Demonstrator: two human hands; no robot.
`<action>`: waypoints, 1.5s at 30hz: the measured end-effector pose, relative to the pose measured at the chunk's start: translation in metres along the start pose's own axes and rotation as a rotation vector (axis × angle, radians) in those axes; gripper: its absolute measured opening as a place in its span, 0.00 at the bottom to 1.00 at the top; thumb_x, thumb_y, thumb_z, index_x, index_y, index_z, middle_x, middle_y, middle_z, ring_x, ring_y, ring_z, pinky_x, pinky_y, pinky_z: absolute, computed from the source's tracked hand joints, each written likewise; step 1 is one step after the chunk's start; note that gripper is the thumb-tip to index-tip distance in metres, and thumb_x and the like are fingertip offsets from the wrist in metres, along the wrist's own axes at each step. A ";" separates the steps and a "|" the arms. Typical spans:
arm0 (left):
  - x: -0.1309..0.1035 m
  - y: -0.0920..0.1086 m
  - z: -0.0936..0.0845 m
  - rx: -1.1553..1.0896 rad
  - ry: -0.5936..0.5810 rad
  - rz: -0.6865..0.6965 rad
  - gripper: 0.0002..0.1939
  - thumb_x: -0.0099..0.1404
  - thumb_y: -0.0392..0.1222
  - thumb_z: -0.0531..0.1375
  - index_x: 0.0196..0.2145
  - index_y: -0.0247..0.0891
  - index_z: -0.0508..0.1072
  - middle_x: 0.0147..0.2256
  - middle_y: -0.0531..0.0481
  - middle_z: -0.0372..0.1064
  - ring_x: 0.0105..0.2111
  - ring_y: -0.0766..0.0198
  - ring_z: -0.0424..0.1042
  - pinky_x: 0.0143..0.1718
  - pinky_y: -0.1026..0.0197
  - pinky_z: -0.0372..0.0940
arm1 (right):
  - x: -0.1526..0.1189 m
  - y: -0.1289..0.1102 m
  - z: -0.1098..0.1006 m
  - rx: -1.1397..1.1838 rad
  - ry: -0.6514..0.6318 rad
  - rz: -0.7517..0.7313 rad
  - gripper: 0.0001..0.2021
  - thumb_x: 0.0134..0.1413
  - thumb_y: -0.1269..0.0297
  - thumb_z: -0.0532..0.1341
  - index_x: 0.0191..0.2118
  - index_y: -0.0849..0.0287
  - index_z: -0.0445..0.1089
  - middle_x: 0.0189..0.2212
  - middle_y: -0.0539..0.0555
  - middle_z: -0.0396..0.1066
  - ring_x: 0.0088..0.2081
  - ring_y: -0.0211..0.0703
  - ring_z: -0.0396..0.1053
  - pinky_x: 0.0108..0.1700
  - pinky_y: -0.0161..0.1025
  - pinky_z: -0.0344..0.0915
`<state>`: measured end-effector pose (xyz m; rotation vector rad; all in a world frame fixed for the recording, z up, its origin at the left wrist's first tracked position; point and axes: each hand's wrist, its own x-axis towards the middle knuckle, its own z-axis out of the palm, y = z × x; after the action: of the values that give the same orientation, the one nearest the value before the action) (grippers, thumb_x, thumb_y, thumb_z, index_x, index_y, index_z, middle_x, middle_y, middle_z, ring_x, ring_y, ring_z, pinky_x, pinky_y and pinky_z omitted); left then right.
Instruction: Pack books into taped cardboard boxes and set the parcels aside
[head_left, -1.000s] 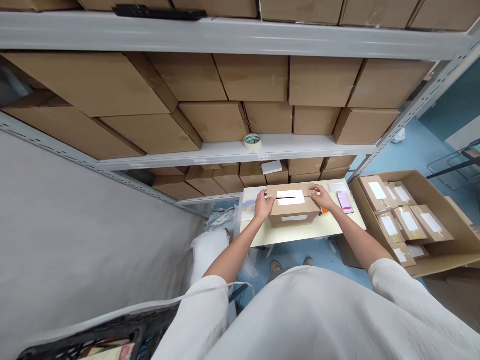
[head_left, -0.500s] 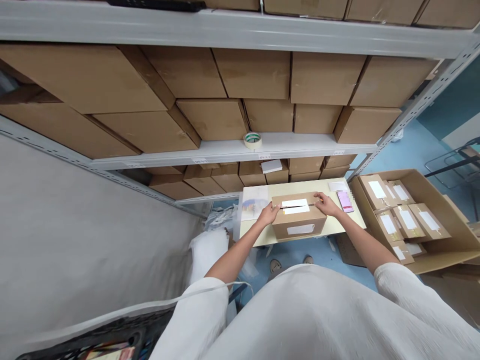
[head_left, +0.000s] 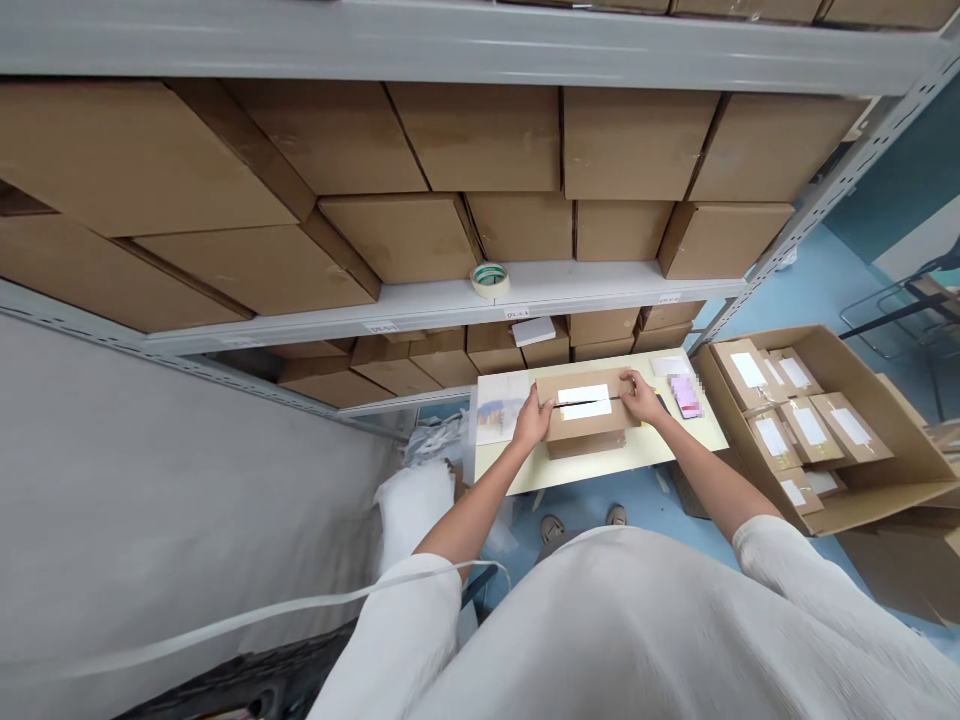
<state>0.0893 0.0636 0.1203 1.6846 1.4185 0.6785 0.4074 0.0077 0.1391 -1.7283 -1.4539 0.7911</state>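
Note:
A brown cardboard box is over the pale table in front of me. Its upper face carries a white label split lengthwise along a dark seam. My left hand grips the left end, thumb on the upper face. At the opposite end, my right hand holds the edge near the seam, its fingers curled. Below the front edge shows a narrower brown face; whether the box is lifted or tilted I cannot tell. Right of the hand lies a phone with a pink screen.
A large open carton with several labelled small boxes stands right of the table. Metal shelving full of brown boxes rises ahead, a tape roll on its ledge. White bagged material sits left, and a white cable crosses by my left arm.
The box has shifted or tipped in my hands, so the white label on its front face no longer shows. My left hand has moved further round its end. The view has shifted slightly.

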 end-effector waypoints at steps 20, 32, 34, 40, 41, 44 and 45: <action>-0.010 -0.020 0.008 0.155 -0.010 -0.041 0.34 0.77 0.54 0.54 0.74 0.37 0.58 0.67 0.30 0.68 0.68 0.40 0.67 0.67 0.39 0.63 | -0.011 0.031 0.025 -0.084 -0.024 0.023 0.21 0.59 0.58 0.61 0.58 0.52 0.73 0.58 0.59 0.76 0.57 0.58 0.74 0.64 0.58 0.69; -0.035 0.018 0.058 0.557 -0.329 0.411 0.44 0.70 0.55 0.64 0.78 0.43 0.55 0.78 0.37 0.48 0.79 0.38 0.44 0.79 0.34 0.35 | -0.004 0.040 0.037 -0.025 -0.006 -0.025 0.22 0.61 0.60 0.59 0.60 0.53 0.72 0.60 0.60 0.73 0.64 0.55 0.69 0.69 0.57 0.65; -0.039 0.015 0.063 0.585 -0.322 0.403 0.44 0.72 0.52 0.61 0.79 0.43 0.52 0.79 0.37 0.45 0.79 0.39 0.41 0.78 0.34 0.32 | -0.004 0.043 0.037 -0.004 -0.007 -0.037 0.21 0.61 0.58 0.59 0.59 0.52 0.73 0.60 0.59 0.73 0.64 0.54 0.69 0.70 0.55 0.65; -0.039 0.012 0.064 0.622 -0.335 0.374 0.42 0.75 0.51 0.58 0.80 0.39 0.50 0.79 0.35 0.42 0.80 0.40 0.39 0.78 0.34 0.31 | -0.016 0.071 0.026 0.090 0.109 0.093 0.23 0.68 0.48 0.54 0.61 0.52 0.72 0.62 0.61 0.73 0.62 0.55 0.71 0.67 0.55 0.67; -0.038 0.013 0.063 0.618 -0.338 0.373 0.42 0.75 0.51 0.58 0.80 0.39 0.51 0.79 0.35 0.43 0.80 0.40 0.39 0.78 0.34 0.31 | -0.019 0.081 0.020 0.086 0.145 0.145 0.24 0.68 0.47 0.54 0.60 0.53 0.72 0.61 0.62 0.73 0.61 0.56 0.71 0.65 0.56 0.68; -0.035 0.016 0.061 0.611 -0.341 0.367 0.41 0.75 0.52 0.59 0.79 0.40 0.52 0.79 0.36 0.44 0.80 0.40 0.40 0.78 0.35 0.32 | -0.029 0.113 0.005 0.003 0.166 0.261 0.22 0.63 0.49 0.56 0.55 0.56 0.75 0.55 0.65 0.76 0.58 0.61 0.73 0.63 0.61 0.69; -0.034 0.017 0.061 0.611 -0.339 0.362 0.41 0.75 0.52 0.59 0.79 0.40 0.53 0.79 0.35 0.45 0.80 0.40 0.40 0.78 0.35 0.32 | -0.032 0.123 0.001 -0.028 0.153 0.283 0.21 0.62 0.51 0.57 0.53 0.57 0.75 0.54 0.66 0.76 0.57 0.62 0.74 0.63 0.62 0.70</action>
<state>0.1402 0.0156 0.1063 2.4354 1.1454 0.1177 0.4669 -0.0354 0.0352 -1.9979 -1.1386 0.7662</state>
